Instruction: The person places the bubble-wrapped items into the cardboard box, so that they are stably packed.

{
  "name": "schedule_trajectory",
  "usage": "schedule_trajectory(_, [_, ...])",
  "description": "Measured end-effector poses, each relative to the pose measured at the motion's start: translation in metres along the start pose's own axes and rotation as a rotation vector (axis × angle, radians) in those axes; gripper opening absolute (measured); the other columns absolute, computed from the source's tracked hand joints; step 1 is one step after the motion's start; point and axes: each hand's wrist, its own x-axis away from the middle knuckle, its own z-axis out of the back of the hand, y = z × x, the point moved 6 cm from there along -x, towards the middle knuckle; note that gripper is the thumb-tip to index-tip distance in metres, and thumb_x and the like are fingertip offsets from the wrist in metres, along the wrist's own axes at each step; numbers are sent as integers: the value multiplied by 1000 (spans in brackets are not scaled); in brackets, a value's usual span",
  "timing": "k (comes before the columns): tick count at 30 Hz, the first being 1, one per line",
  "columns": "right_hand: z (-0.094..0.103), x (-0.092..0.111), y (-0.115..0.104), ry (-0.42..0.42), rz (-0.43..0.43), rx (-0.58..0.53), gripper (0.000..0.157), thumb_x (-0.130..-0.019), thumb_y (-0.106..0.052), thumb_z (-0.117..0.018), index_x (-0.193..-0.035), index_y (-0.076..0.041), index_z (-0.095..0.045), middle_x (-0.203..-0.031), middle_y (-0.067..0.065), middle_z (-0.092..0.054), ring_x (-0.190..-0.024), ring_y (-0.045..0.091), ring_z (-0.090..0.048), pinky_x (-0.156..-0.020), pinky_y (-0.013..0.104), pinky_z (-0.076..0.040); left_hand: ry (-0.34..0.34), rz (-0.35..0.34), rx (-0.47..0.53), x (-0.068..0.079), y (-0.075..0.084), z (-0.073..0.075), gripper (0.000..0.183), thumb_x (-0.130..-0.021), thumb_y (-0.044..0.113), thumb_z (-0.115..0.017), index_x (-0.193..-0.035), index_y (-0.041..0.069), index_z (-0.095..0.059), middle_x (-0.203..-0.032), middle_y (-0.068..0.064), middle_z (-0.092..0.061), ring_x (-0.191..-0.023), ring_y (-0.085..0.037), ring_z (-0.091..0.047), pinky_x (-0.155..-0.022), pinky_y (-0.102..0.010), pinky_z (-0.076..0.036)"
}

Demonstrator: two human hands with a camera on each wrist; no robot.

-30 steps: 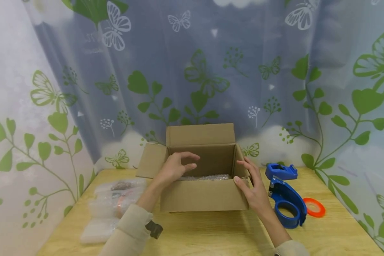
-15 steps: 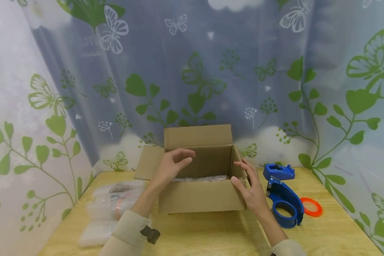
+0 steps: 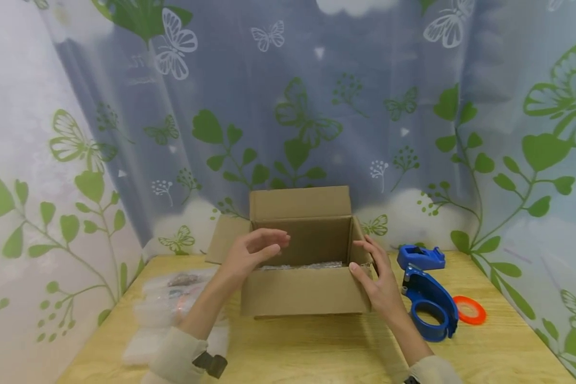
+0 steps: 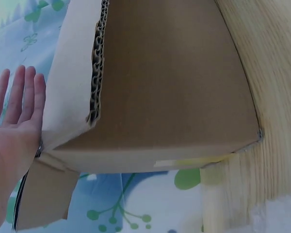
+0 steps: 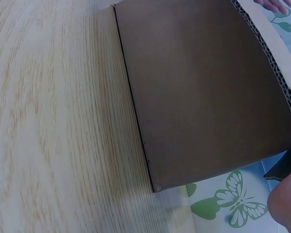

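Note:
An open cardboard box (image 3: 307,292) stands on the table with its back and left flaps folded outward. Clear bubble wrap (image 3: 317,265) shows just inside its front rim; what lies deeper is hidden. My left hand (image 3: 256,252) hovers over the left front rim, fingers extended and holding nothing. In the left wrist view, that hand's straight fingers (image 4: 26,97) appear beside the box edge. My right hand (image 3: 378,277) holds the right front corner, thumb at the front rim and fingers bent over the right side. Only a small part of it shows in the right wrist view.
Bubble-wrapped items (image 3: 173,298) lie left of the box, partly behind my left forearm. At the right are a blue desktop tape dispenser (image 3: 421,257), a blue hand-held tape dispenser (image 3: 429,304) and an orange ring-shaped roll (image 3: 469,310). A patterned curtain hangs behind the table.
My left hand has drawn left and slightly toward me, away from the box opening. The right hand stays at the right front corner, and the box keeps its place.

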Motion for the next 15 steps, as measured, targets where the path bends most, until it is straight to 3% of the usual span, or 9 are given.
schedule_trajectory(6, [2, 1, -4, 6, 18, -14, 47, -102, -13, -66, -148, -12, -53, -168, 14, -26, -157, 39, -17, -119, 73, -16, -49, 6, 41, 18, 0, 2, 33, -106, 15, -62, -138, 10, -64, -141, -16, -64, -131, -32, -60, -110, -47, -49])
schedule_trajectory(15, [0, 1, -5, 3, 27, -22, 47, -101, -12, -67, -147, -11, -54, -168, 16, -26, -156, 41, -18, -119, 74, -17, -57, 15, 59, 57, -4, 18, 32, -108, 7, -54, -139, 5, -61, -140, -17, -64, -129, -30, -62, -109, -37, -50])
